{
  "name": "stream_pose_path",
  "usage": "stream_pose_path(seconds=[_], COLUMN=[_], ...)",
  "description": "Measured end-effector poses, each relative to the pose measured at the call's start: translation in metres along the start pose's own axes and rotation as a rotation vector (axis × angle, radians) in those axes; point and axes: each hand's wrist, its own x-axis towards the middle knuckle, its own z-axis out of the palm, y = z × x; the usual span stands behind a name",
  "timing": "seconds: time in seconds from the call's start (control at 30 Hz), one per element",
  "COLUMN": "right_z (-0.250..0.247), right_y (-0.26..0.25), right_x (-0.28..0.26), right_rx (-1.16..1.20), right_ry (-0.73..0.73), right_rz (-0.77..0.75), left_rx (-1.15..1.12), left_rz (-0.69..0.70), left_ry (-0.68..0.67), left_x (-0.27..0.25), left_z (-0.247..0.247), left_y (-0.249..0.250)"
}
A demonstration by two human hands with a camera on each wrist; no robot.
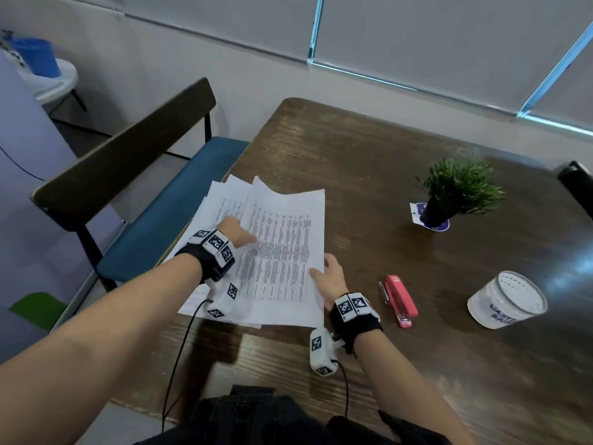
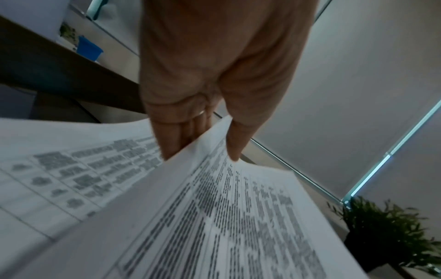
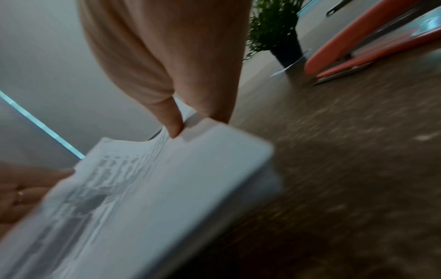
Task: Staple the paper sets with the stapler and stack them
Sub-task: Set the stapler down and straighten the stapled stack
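Observation:
A top paper set [image 1: 282,248] of printed sheets is raised off a looser pile of papers [image 1: 221,200] at the table's left edge. My left hand [image 1: 236,231] pinches the set's left edge; in the left wrist view the left hand [image 2: 203,154] has fingers under the paper set [image 2: 214,217] and a thumb on top. My right hand [image 1: 330,277] pinches the right edge, seen as the right hand [image 3: 198,124] on the paper set [image 3: 167,188]. A pink-red stapler [image 1: 401,300] lies closed on the table just right of my right wrist, also visible as the stapler [image 3: 358,43].
A slim metal piece [image 1: 383,292] lies beside the stapler. A small potted plant [image 1: 455,187] stands further back right, and a white labelled jar [image 1: 507,300] sits at the right. A bench with a blue seat [image 1: 167,213] borders the dark wooden table [image 1: 353,149] on the left.

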Motion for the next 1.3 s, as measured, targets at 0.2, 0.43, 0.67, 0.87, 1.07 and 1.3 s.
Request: stream_pose_path(seconds=[0.2, 0.43, 0.67, 0.87, 1.07, 1.3], right_z=[0.053, 0.092, 0.096, 0.102, 0.093, 0.077], right_y=[-0.016, -0.020, -0.019, -0.010, -0.018, -0.009], right_x=[0.020, 0.028, 0.049, 0.059, 0.053, 0.040], right_rx=[-0.067, -0.662, -0.546, -0.551, -0.578, -0.525], right_ry=[-0.026, -0.042, -0.051, -0.069, -0.073, 0.012], right_rz=[0.011, 0.193, 0.210, 0.267, 0.278, 0.303], left_rx=[0.110, 0.295, 0.371, 0.401, 0.373, 0.277], left_rz=[-0.113, -0.260, -0.352, -0.364, -0.386, -0.310], left_ry=[0.077, 0.022, 0.016, -0.008, 0.037, -0.117], left_x=[0.019, 0.040, 0.056, 0.057, 0.059, 0.046], left_z=[-0.032, -0.045, -0.040, -0.039, -0.028, -0.028], left_y=[-0.037, -0.080, -0.104, -0.097, -0.097, -0.097])
